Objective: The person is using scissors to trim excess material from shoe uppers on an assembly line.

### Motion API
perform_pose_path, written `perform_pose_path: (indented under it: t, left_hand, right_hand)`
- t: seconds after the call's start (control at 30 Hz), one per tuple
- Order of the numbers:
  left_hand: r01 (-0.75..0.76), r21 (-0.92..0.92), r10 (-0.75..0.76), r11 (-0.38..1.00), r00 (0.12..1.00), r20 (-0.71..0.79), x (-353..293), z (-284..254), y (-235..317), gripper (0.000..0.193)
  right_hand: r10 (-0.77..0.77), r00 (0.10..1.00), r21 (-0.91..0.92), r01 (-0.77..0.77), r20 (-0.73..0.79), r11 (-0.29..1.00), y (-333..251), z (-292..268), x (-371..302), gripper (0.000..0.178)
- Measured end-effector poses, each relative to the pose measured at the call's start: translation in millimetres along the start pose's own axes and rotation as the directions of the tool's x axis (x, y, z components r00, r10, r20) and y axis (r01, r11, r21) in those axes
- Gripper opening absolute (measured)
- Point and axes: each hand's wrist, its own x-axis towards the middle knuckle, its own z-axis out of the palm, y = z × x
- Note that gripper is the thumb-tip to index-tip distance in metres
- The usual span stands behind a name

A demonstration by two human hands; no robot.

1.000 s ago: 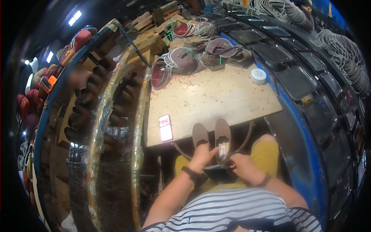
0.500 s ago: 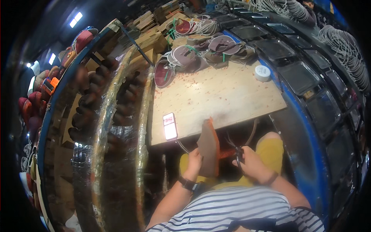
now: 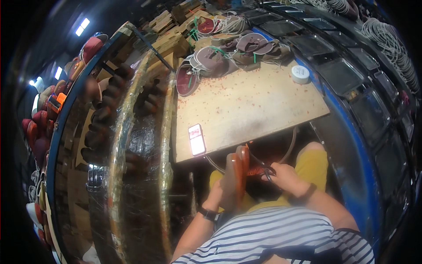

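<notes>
Blue metal edged the rack (image 3: 59, 115) on the left, the largest thing in view, with film-wrapped rails (image 3: 127, 116) on its near side. Dark rectangular trays (image 3: 340, 75) filled the right. Between them lay a pale wooden tabletop (image 3: 255, 103), its far end heaped with a pile of shoes (image 3: 213, 61), some tied with green strips.

Near the tabletop's close edge, above the lap, was a pair of shoes (image 3: 233, 176), brownish-grey with orange-red soles turned rightward. The left hand (image 3: 215, 192) held them from their left side, its fingers mostly hidden. The right hand (image 3: 285, 177) had its fingers curled round the handles of dark scissors (image 3: 268, 170), just beside the soles; whether blade met sole could not be told.

A phone (image 3: 197, 140) lay lit at the left edge, its writing too small to read. A round white container (image 3: 300, 74) stood at the right, its lid's print blurred. Orange crumbs (image 3: 240, 82) were scattered around.
</notes>
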Motion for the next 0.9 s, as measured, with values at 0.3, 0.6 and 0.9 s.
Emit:
perform_pose_path:
  t: [0.3, 0.6, 0.9]
  left_hand:
    - [0.12, -0.141, -0.109, 0.983, 0.99, 0.084, -1, 2, -1, 0.028]
    - [-0.068, -0.502, 0.042, 0.862, 0.997, -0.062, 10, 31, 35, 0.029]
    - [-0.156, -0.589, 0.049, 0.793, 0.98, -0.194, 23, 18, 6, 0.028]
  right_hand:
    - [0.067, 0.997, -0.085, -0.069, -0.025, 0.994, 10, 16, -10, 0.052]
    - [-0.121, 0.973, -0.133, 0.149, 0.198, 0.98, 17, 18, -38, 0.055]
    - [-0.031, 0.982, -0.151, 0.059, 0.187, 0.987, 17, 13, -34, 0.055]
